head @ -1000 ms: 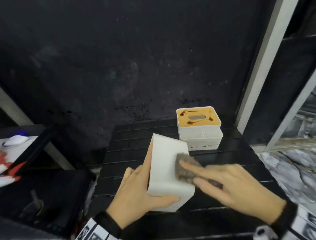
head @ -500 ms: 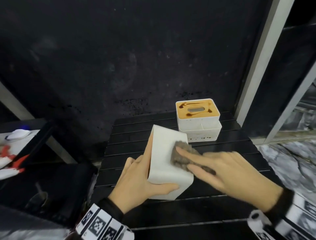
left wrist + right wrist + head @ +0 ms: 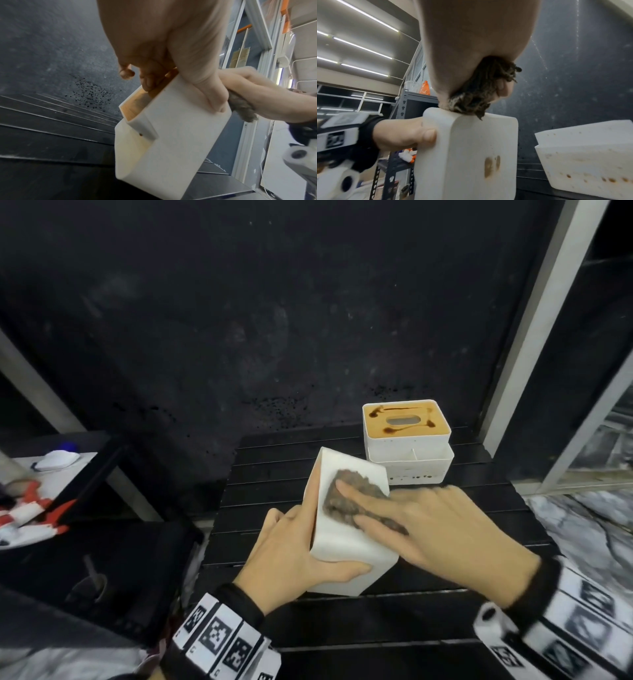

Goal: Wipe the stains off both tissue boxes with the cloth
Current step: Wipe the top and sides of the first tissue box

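A white tissue box (image 3: pixel 346 553) lies tipped on its side on the black slatted table (image 3: pixel 274 474). My left hand (image 3: pixel 298 549) grips it, thumb across the near end and fingers on the lid side (image 3: pixel 147 81). My right hand (image 3: pixel 428 529) presses a grey-brown cloth (image 3: pixel 346 491) onto the box's upward face near its far end; its thumb curls round the cloth (image 3: pixel 479 92). Brown stains (image 3: pixel 491 165) mark the box's right side. Behind it stands the second tissue box (image 3: pixel 407 446), upright, with dark stains (image 3: pixel 376 410) on its orange lid and brown spots (image 3: pixel 607 180) low on its front.
A dark speckled wall rises right behind the table. A white frame post (image 3: pixel 534 320) stands at the right, with marble floor (image 3: pixel 582 525) below it. At the left are a black bin (image 3: pixel 102 570) and a shelf with red and white items (image 3: pixel 30 515).
My right hand has slid the cloth along the box's upper face toward its far end. The left hand keeps the same grip on the box.
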Tool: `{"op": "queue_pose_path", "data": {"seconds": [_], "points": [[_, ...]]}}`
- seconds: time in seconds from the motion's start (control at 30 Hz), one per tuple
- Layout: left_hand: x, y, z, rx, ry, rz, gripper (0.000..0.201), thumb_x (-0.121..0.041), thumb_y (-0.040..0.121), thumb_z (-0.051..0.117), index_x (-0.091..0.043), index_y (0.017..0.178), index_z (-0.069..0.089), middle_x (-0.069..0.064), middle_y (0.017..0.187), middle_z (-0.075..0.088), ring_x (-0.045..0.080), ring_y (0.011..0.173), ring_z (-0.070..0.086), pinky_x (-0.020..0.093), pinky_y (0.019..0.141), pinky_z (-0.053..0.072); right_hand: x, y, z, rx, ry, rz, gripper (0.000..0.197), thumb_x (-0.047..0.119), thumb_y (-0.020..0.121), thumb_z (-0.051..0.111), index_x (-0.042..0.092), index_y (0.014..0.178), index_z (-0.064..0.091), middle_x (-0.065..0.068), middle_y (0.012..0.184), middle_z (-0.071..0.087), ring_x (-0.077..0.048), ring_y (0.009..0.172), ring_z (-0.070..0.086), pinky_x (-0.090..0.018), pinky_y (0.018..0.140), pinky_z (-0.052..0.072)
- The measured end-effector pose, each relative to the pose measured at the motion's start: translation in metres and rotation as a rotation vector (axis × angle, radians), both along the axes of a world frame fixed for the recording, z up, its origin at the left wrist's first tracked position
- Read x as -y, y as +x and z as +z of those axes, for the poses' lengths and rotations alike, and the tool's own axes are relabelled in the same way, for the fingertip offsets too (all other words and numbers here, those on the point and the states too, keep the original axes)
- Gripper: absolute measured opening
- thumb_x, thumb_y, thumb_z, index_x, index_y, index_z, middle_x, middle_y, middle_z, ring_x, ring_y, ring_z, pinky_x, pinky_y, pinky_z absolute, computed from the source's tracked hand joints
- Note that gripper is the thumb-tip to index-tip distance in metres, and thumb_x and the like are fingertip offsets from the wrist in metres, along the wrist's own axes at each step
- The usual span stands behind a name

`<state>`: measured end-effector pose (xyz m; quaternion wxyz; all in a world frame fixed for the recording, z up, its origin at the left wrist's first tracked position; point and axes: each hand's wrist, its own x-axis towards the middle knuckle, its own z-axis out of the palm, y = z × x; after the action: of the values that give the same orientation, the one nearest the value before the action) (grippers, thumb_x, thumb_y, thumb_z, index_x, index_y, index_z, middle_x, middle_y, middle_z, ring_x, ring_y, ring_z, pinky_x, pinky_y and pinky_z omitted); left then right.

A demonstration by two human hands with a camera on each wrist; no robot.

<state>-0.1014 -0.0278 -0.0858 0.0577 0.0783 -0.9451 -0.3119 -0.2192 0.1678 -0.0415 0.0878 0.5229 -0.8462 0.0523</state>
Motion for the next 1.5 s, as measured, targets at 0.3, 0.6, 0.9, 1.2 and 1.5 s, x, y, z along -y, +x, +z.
{"op": "queue_pose_path", "data": {"seconds": [0.3, 0.6, 0.9, 1.2, 1.5], "points": [[0.003, 0.006, -0.004, 0.011, 0.002, -0.022, 0.111, -0.077, 0.065, 0.063, -0.06, 0.151, -0.005, -0.035, 0.111, 0.066, -0.007, 0.108, 0.055, 0.026, 0.099, 0.032, -0.007, 0.027, 0.001, 0.012, 0.025, 0.159, 0.053, 0.06, 0.104, 0.027, 0.046, 0.155, 0.029, 0.012, 0.063, 0.048, -0.008, 0.042, 0.041, -0.027, 0.038, 0.033], [0.007, 0.006, -0.01, 0.026, -0.014, 0.012, 0.078, -0.081, 0.062, 0.062, -0.048, 0.131, 0.044, -0.034, 0.104, 0.061, -0.009, 0.103, 0.049, 0.023, 0.087, 0.029, -0.003, 0.031, 0.005, 0.054, 0.045, 0.168, 0.053, 0.061, 0.104, 0.03, 0.045, 0.154, 0.031, 0.011, 0.064, 0.049, -0.009, 0.042, 0.038, -0.029, 0.037, 0.038], [0.003, 0.003, -0.002, -0.018, 0.032, 0.002, 0.115, -0.066, 0.071, 0.084, -0.071, 0.146, -0.003, -0.034, 0.123, 0.062, -0.006, 0.116, 0.054, 0.028, 0.098, 0.031, 0.001, -0.002, -0.004, 0.11, -0.028, 0.0, 0.054, 0.07, 0.099, 0.01, 0.061, 0.152, 0.008, 0.015, 0.076, 0.053, -0.011, 0.06, 0.047, -0.022, 0.051, 0.036], [0.005, 0.004, -0.005, -0.017, 0.035, 0.0, 0.111, -0.071, 0.071, 0.082, -0.078, 0.139, -0.006, -0.031, 0.123, 0.064, -0.005, 0.114, 0.055, 0.029, 0.101, 0.032, -0.012, -0.02, -0.016, 0.239, -0.091, 0.026, 0.045, 0.071, 0.1, 0.019, 0.073, 0.144, 0.008, 0.015, 0.081, 0.066, -0.006, 0.066, 0.06, -0.029, 0.064, 0.054], [0.005, 0.005, -0.002, -0.001, 0.063, -0.002, 0.125, -0.07, 0.071, 0.082, -0.061, 0.156, -0.01, -0.03, 0.122, 0.067, -0.002, 0.112, 0.06, 0.037, 0.105, 0.035, -0.03, -0.001, -0.019, 0.416, -0.022, 0.202, 0.047, 0.067, 0.101, 0.031, 0.071, 0.145, 0.015, 0.014, 0.074, 0.054, -0.011, 0.066, 0.052, -0.029, 0.063, 0.049]]}}
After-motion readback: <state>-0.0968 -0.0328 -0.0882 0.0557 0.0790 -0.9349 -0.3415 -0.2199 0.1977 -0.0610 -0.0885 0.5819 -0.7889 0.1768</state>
